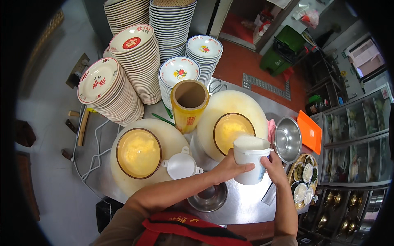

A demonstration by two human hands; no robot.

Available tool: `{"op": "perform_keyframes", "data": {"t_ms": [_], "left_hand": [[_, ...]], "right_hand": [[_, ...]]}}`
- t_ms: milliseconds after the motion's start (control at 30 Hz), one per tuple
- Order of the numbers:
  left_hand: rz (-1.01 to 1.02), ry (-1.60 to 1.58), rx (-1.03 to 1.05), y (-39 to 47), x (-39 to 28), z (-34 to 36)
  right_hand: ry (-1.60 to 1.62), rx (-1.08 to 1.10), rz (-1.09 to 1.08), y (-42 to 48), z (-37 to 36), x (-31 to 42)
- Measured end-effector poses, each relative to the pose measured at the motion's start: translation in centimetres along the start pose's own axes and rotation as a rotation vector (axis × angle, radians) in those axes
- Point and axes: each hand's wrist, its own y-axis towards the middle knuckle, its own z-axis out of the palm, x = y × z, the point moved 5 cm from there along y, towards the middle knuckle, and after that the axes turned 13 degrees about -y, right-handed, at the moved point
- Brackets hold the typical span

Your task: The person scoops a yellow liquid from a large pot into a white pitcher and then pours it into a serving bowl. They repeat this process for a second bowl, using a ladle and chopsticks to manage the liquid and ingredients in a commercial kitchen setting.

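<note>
My left hand [231, 168] and my right hand [275, 169] hold a white plastic tub [245, 177] between them, tilted away from me. White granular contents [251, 142] fill it to near the rim. The tub's far edge overlaps the near right rim of a brown-rimmed bowl [214, 135] of yellow, egg-like food in pale liquid. That bowl stands on a thick round cutting board [251, 104]. On a second round board [167, 130] to the left stands a similar bowl [117, 151]. Beside it lies a white tabbed lid [181, 166].
Stacked plates [98, 81] and a yellow-wrapped roll [188, 118] stand at the back, near scissors [218, 86]. On the right are a steel bowl [287, 140], an orange tray [309, 132] and several small dishes [300, 192]. Another steel bowl [223, 201] sits before me. White cables [98, 156] cross the left.
</note>
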Motion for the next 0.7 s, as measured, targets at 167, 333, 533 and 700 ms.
{"op": "perform_keyframes", "data": {"t_ms": [167, 333, 533, 700], "left_hand": [[-0.012, 0.029, 0.045, -0.2, 1.5, -0.8], [-0.038, 0.057, 0.025, -0.6, 1.8, -0.8], [0.043, 0.342, -0.074, -2.1, 1.9, -1.3], [0.155, 0.765, 0.039, -3.7, 0.0, -1.0]], "right_hand": [[-0.014, 0.017, 0.041, -0.7, 1.4, -3.7], [0.011, 0.020, 0.034, -1.1, 1.8, -4.8], [0.222, -0.041, -0.081, -2.6, 2.9, -4.3], [0.365, -0.092, -0.158, -5.2, 4.7, -5.5]]}}
